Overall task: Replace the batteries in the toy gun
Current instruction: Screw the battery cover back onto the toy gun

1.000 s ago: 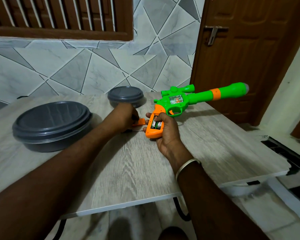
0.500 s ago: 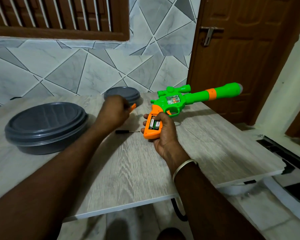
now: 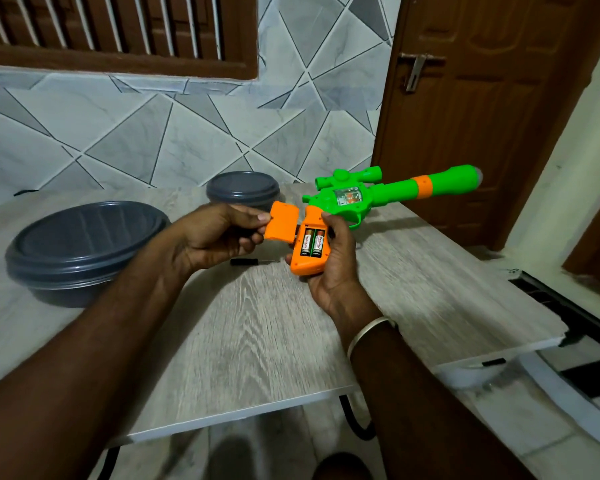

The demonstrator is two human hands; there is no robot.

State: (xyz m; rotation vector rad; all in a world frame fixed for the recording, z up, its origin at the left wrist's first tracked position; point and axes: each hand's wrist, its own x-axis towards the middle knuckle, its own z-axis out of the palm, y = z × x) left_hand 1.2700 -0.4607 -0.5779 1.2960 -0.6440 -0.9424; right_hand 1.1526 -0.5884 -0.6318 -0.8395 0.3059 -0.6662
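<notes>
Gun (image 3: 354, 202) is held over the table (image 3: 257, 323) near its far right corner, before a tiled wall and brown door. Right hand (image 3: 336, 271) grips the orange handle, two batteries (image 3: 311, 242) exposed. Left hand (image 3: 215, 233) pinches the cover (image 3: 281, 221) just beside. Battery lettering is unreadable.

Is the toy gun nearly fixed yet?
Partly. The battery cover is off, pinched in the left hand. The right hand holds the toy gun with two batteries seated; whether they're new isn't visible. Left: refitting the cover. The screwdriver lies nearby.
</notes>
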